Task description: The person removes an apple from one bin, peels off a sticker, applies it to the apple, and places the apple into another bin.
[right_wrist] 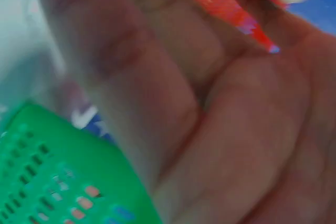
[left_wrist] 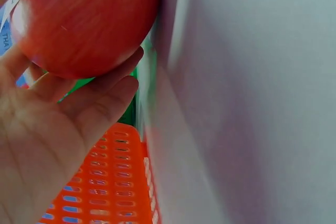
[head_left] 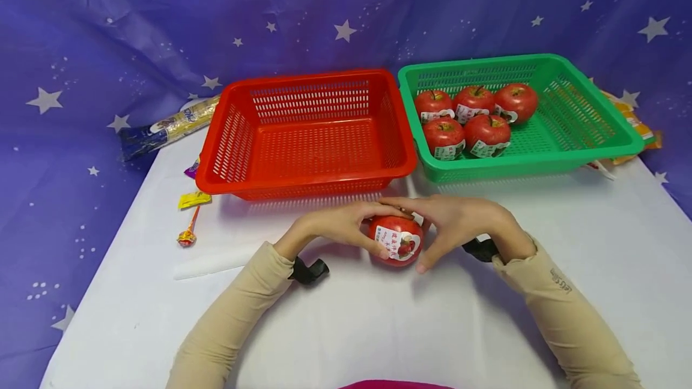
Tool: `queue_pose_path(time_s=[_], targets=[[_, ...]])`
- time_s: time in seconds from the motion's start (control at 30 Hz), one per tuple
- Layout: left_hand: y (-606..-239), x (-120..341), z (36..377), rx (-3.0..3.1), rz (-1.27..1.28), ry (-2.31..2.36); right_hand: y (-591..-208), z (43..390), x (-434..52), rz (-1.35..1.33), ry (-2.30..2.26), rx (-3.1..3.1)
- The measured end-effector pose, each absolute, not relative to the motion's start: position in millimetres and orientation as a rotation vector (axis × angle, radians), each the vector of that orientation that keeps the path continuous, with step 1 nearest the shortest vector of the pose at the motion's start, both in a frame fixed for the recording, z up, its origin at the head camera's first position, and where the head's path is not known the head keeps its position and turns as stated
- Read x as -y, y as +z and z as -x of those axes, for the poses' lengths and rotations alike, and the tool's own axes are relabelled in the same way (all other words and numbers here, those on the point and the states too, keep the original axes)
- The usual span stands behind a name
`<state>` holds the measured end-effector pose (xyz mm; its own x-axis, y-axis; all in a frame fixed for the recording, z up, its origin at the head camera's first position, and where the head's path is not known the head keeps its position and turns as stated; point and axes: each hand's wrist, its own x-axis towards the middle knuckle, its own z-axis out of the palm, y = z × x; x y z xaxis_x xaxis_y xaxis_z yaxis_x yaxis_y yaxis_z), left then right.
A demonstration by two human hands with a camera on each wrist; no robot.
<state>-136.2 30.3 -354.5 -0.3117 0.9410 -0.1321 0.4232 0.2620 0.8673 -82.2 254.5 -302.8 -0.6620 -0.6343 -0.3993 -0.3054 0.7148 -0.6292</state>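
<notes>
A red apple [head_left: 397, 241] with a white label sits on the white table [head_left: 346, 317] in front of the baskets. My left hand [head_left: 346, 225] cups its left side, fingers curled round it. My right hand [head_left: 454, 221] curves over its top and right side. In the left wrist view the apple [left_wrist: 86, 22] rests against my left hand's fingers [left_wrist: 100, 98]. The right wrist view is filled by my blurred right hand [right_wrist: 210, 108]. The red basket [head_left: 308, 134] behind stands empty. The green basket [head_left: 519, 113] holds several labelled red apples [head_left: 470, 119].
A long foil packet [head_left: 167, 128] lies at the back left by the red basket. A small yellow wrapper [head_left: 193, 199] and a lollipop [head_left: 187, 234] lie left of the hands. More packets [head_left: 635, 125] show behind the green basket. Blue star cloth hangs all around.
</notes>
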Motion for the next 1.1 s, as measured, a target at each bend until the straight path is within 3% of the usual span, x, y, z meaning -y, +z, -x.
queue_pose_path(time_s=[0.53, 0.87, 1.1], targets=[[-341, -25, 128, -2.18, -1.236, 0.763, -308, 85, -235, 0.724, -0.625, -2.557], [-273, -25, 142, -2.145, -1.561, 1.037, -291, 74, -249, 0.646, -0.443, -2.522], [-277, -91, 163, -2.637, -1.206, 0.823, -288, 70, -261, 0.723, -0.403, -2.534]])
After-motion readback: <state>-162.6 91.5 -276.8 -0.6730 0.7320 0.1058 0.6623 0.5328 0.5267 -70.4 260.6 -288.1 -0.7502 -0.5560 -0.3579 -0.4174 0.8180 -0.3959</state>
